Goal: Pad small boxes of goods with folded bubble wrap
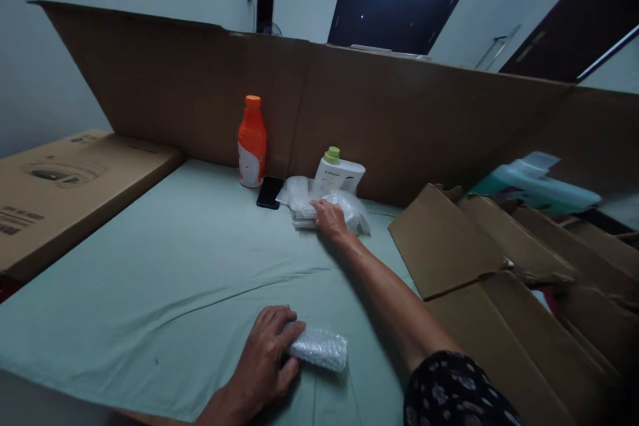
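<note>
Near the front edge of the table, my left hand (267,356) is closed around one end of a small bubble-wrapped bundle (322,348); what lies inside the wrap cannot be made out. My right arm stretches to the back, where my right hand (330,218) rests on a pile of bubble wrap (352,208), its fingertips on the plastic. The fingers look curled at the wrap, but whether they grip it is unclear. Behind the pile stands a white bottle with a green cap (339,173). A black phone (270,192) lies left of the pile.
An orange bottle (252,143) stands by the cardboard wall (200,86) at the back. A flat cardboard box (90,180) lies at the left. Open cardboard boxes (449,246) and a teal liquid container (539,186) occupy the right. A pale green cloth (164,259) covers the table.
</note>
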{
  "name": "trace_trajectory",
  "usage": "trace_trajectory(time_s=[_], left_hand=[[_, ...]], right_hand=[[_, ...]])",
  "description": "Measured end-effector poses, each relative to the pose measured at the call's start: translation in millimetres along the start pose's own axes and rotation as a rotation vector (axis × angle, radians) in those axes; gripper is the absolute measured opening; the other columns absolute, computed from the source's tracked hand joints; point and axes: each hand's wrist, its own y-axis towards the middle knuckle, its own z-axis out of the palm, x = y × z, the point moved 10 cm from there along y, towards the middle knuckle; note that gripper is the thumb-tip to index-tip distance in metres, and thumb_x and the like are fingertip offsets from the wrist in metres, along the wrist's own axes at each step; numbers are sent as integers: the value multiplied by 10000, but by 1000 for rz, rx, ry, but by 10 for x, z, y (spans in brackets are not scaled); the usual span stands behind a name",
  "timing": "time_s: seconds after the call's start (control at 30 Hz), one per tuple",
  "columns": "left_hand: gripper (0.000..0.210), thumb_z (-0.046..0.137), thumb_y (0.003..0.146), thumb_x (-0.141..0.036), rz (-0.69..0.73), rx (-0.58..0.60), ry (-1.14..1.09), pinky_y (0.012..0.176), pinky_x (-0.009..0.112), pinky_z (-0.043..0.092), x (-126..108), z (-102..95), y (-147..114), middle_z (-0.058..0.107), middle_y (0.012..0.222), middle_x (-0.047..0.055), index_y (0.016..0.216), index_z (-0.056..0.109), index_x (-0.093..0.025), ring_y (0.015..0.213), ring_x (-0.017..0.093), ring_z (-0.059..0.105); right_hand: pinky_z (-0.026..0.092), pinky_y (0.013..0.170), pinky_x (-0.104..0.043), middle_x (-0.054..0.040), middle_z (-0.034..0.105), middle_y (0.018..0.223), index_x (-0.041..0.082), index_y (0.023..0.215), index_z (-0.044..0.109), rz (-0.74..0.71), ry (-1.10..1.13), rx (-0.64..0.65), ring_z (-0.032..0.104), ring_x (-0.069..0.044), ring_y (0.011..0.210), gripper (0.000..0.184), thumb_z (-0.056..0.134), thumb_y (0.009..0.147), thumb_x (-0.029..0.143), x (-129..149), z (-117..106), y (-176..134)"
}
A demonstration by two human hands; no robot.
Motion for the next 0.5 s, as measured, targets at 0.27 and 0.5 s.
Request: trace_trajectory(time_s=[0.27, 0.5], left_hand=[[591, 576, 672, -75, 9, -25, -14, 1034, 583, 503, -14, 1, 6, 683, 1254, 127, 1240, 658, -217, 1194, 334, 612], [511, 562, 751, -148, 125, -63, -11, 946, 540, 563, -20, -20, -11, 688, 1231, 148, 1252, 652, -203, 1163, 333, 632]], right_hand=[[408, 1035, -401, -144, 608, 1420, 162, 1432, 569, -34, 42, -124, 560, -281, 1249, 526, 542, 909, 108, 291, -492, 185], [445, 941, -426, -175, 706, 1210, 129, 1344, 619, 53, 31, 17, 622, -301, 1087, 426, 510, 933, 104, 539, 67, 792]])
